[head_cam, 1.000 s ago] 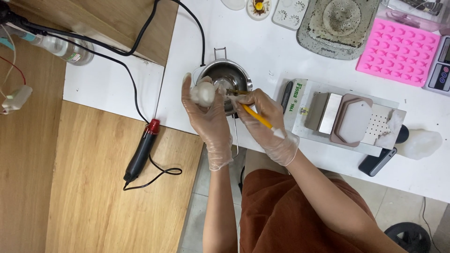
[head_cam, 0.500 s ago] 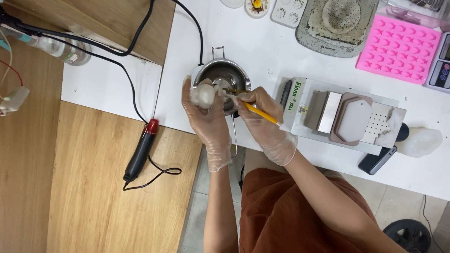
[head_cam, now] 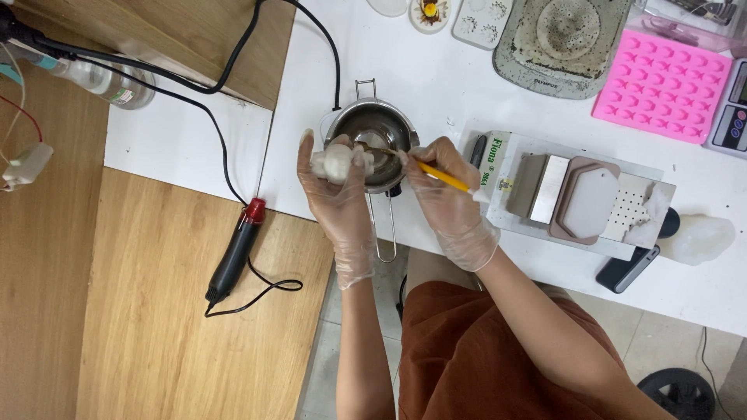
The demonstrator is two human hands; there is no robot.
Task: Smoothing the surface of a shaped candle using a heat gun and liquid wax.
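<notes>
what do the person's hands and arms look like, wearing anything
Both the left hand and the right hand wear thin, clear disposable gloves, wrinkled and loose, ending just past the wrists. The forearms are bare, with no sleeves, watch or jewellery in view.

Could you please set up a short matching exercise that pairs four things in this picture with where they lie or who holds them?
Things:
1. white lump
2. yellow-handled tool
3. pink mould
4. heat gun

Places:
A. on the wooden surface, left of the white table
B. in the left hand, at the rim of the metal pot
C. far right of the white table, beside a scale
D. in the right hand, tip over the pot

Pairs: 1-B, 2-D, 3-C, 4-A
</notes>
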